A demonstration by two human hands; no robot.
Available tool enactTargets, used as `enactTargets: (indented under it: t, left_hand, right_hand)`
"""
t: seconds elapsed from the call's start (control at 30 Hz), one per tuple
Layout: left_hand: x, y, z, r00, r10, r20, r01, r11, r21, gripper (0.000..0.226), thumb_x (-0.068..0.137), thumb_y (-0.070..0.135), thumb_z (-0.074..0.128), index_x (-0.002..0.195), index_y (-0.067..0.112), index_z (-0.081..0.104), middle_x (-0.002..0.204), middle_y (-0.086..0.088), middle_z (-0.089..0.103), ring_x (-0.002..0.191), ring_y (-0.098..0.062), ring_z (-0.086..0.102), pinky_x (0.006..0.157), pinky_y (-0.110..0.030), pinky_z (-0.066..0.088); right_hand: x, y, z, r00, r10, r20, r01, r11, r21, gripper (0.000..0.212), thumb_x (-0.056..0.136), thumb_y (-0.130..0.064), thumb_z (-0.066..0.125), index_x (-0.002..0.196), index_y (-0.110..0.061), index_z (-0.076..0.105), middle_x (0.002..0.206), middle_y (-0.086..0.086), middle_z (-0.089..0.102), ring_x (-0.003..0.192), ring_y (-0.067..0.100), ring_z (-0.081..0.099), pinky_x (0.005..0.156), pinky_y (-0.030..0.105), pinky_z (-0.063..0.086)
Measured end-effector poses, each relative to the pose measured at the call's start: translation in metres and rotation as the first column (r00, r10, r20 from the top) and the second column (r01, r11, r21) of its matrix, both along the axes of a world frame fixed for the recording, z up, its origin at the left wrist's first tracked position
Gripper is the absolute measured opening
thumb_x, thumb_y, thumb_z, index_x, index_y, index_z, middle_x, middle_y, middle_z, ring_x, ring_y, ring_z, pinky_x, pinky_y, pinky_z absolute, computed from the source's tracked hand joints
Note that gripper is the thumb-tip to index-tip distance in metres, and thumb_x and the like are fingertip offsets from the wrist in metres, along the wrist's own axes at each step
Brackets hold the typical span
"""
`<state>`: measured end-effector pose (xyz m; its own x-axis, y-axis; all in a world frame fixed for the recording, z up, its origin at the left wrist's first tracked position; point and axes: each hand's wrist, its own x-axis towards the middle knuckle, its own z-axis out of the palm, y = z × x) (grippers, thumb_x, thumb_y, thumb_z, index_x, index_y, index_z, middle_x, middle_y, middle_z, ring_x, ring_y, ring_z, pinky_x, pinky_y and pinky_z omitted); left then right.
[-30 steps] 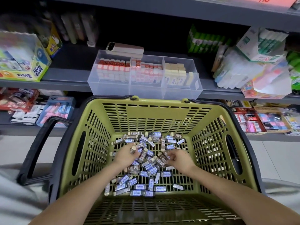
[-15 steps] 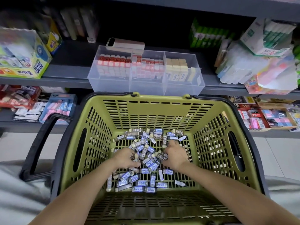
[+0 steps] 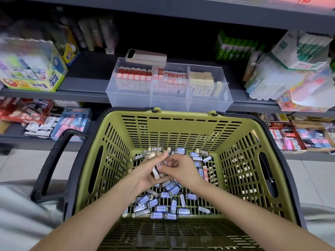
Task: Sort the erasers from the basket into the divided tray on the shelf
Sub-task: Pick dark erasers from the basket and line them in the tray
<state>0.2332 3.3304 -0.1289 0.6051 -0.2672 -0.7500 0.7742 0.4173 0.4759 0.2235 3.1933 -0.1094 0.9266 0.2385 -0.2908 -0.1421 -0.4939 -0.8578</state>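
Observation:
A green slotted basket point(image 3: 241, 171) sits in front of me with several small erasers point(image 3: 161, 209) in blue and brown sleeves on its floor. Both hands meet above the pile. My left hand point(image 3: 146, 173) cups a small stack of brown-sleeved erasers point(image 3: 157, 170) in its palm. My right hand point(image 3: 181, 169) pinches the top of that stack with thumb and fingers. On the shelf behind stands the clear divided tray point(image 3: 168, 102); two compartments hold red-and-white erasers and the right one holds cream ones.
A phone point(image 3: 146, 56) lies on the tray's back rim. A glue box point(image 3: 36, 69) stands at the shelf's left; bags and boxes of glue sticks point(image 3: 290, 69) crowd the right. The basket's black handle point(image 3: 52, 163) hangs down on the left. Lower shelves hold packaged stationery.
Both hands have risen off the pile and come together. Erasers picked from the basket floor now sit stacked in the left palm, with the right fingers on them.

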Motion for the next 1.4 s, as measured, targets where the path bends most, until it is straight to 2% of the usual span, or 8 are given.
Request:
enactTargets:
  t: [0.17, 0.23, 0.3, 0.47, 0.73, 0.9, 1.1, 1.4]
  left_hand:
    - [0.012, 0.016, 0.01, 0.999, 0.045, 0.015, -0.045, 0.998, -0.037, 0.039, 0.065, 0.012, 0.075, 0.099, 0.002, 0.057, 0.073, -0.014, 0.073, 0.065, -0.024, 0.071, 0.06, -0.033, 0.058]
    - [0.017, 0.021, 0.013, 0.996, 0.082, 0.015, -0.082, 0.996, -0.02, 0.036, 0.063, 0.011, 0.075, 0.094, 0.003, 0.059, 0.068, -0.011, 0.071, 0.06, -0.02, 0.069, 0.06, -0.034, 0.058]
    - [0.019, 0.025, 0.014, 0.995, 0.103, 0.009, -0.103, 0.994, -0.021, 0.034, 0.061, 0.009, 0.077, 0.091, 0.004, 0.061, 0.067, -0.009, 0.07, 0.058, -0.019, 0.067, 0.06, -0.034, 0.058]
    - [0.022, 0.031, 0.024, 1.0, 0.02, 0.018, -0.022, 0.996, 0.09, 0.048, 0.057, 0.006, 0.082, 0.1, 0.003, 0.06, 0.073, -0.01, 0.071, 0.058, -0.019, 0.067, 0.055, -0.029, 0.056]
    - [0.02, 0.029, 0.029, 0.962, -0.246, 0.119, 0.165, 0.869, 0.466, 0.038, 0.067, 0.013, 0.084, 0.098, 0.005, 0.064, 0.082, -0.008, 0.071, 0.065, -0.017, 0.068, 0.059, -0.03, 0.058]
    - [0.018, 0.032, 0.038, 0.914, -0.361, 0.185, 0.197, 0.795, 0.574, 0.031, 0.07, 0.012, 0.081, 0.094, 0.008, 0.062, 0.088, -0.008, 0.071, 0.072, -0.017, 0.066, 0.051, -0.023, 0.052]
    - [0.024, 0.044, 0.077, 0.883, -0.451, 0.131, 0.42, 0.883, 0.21, 0.046, 0.063, 0.02, 0.082, 0.099, 0.007, 0.056, 0.091, -0.012, 0.071, 0.073, -0.022, 0.069, 0.054, -0.025, 0.053]
    - [0.044, 0.055, 0.118, 0.976, 0.005, 0.22, 0.005, 0.999, -0.048, 0.021, 0.054, 0.009, 0.071, 0.073, 0.002, 0.066, 0.064, -0.015, 0.067, 0.046, -0.02, 0.063, 0.033, -0.02, 0.043]
  right_hand:
    - [0.025, -0.022, 0.003, 0.958, 0.046, -0.282, 0.064, 0.927, 0.369, 0.016, 0.086, -0.004, 0.062, 0.099, -0.008, 0.07, 0.086, 0.009, 0.068, 0.066, 0.013, 0.058, 0.057, 0.024, 0.052]
    - [0.029, -0.031, -0.017, 0.987, 0.138, -0.081, -0.141, 0.989, -0.035, 0.029, 0.083, -0.008, 0.065, 0.111, -0.013, 0.066, 0.103, 0.003, 0.066, 0.082, 0.013, 0.057, 0.075, 0.032, 0.053]
    - [0.028, -0.034, -0.044, 0.874, 0.487, 0.006, -0.419, 0.759, -0.499, 0.047, 0.08, -0.021, 0.069, 0.125, -0.022, 0.057, 0.127, -0.004, 0.055, 0.109, 0.014, 0.047, 0.095, 0.034, 0.042]
    - [0.03, -0.029, -0.088, 0.655, 0.755, -0.048, -0.545, 0.427, -0.722, 0.055, 0.08, -0.034, 0.066, 0.131, -0.022, 0.05, 0.131, -0.001, 0.051, 0.116, 0.02, 0.041, 0.102, 0.039, 0.031]
    - [0.031, -0.042, -0.085, 0.817, 0.565, -0.12, -0.519, 0.627, -0.581, 0.035, 0.083, -0.041, 0.066, 0.1, -0.011, 0.067, 0.092, 0.008, 0.067, 0.096, 0.02, 0.048, 0.076, 0.029, 0.031]
    - [0.025, -0.042, -0.021, 0.905, 0.396, -0.159, -0.416, 0.901, -0.125, 0.018, 0.082, -0.026, 0.071, 0.091, -0.01, 0.067, 0.067, -0.002, 0.055, 0.057, 0.011, 0.047, 0.058, 0.026, 0.038]
    - [0.041, -0.034, 0.073, 0.873, 0.483, -0.071, -0.484, 0.875, 0.007, 0.029, 0.08, -0.017, 0.072, 0.108, -0.021, 0.068, 0.079, -0.004, 0.067, 0.06, -0.002, 0.053, 0.059, 0.015, 0.043]
    - [0.058, 0.006, 0.125, 0.961, 0.12, 0.251, -0.183, 0.952, 0.245, 0.026, 0.08, -0.004, 0.069, 0.1, -0.021, 0.069, 0.115, 0.001, 0.062, 0.104, 0.008, 0.06, 0.094, 0.024, 0.048]
